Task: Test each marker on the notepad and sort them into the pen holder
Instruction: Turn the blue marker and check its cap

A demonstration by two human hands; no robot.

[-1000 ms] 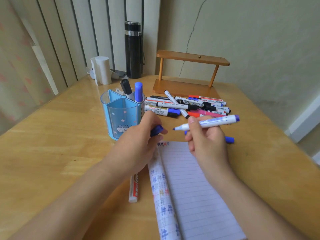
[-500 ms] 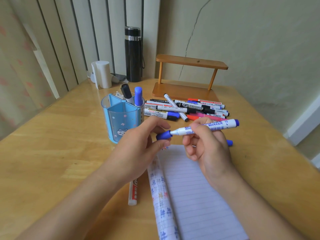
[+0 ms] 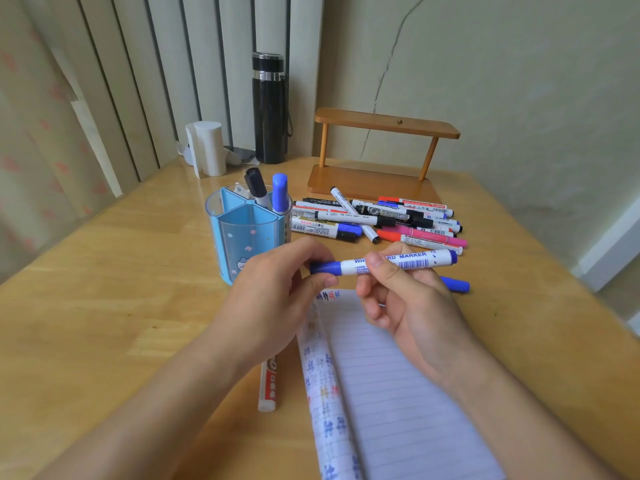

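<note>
Here, both hands meet just above the top edge of the notepad (image 3: 398, 393), each clamped on one blue whiteboard marker (image 3: 415, 261) held level and crosswise over the wooden table (image 3: 104, 306). The left hand (image 3: 277, 299) pinches the blue cap (image 3: 323, 267) between thumb and fingers, and the cap sits fully on the barrel. The right hand (image 3: 412, 306) pinches the white barrel near its middle, thumb across the printed label. Just beyond the left hand stands the blue pen holder (image 3: 242, 233), with a black-capped marker (image 3: 256, 183) and a blue-capped marker (image 3: 279, 190) upright in a compartment on its far side. To the holder's right lies a loose pile of markers (image 3: 377, 220), in front of a small wooden shelf (image 3: 381, 157). Another blue marker (image 3: 457, 284) lies on the table, partly hidden behind the right hand, and a red-labelled marker (image 3: 268, 386) lies beside the notepad, partly under the left wrist. A black flask (image 3: 270, 109) stands by the wall.
</note>
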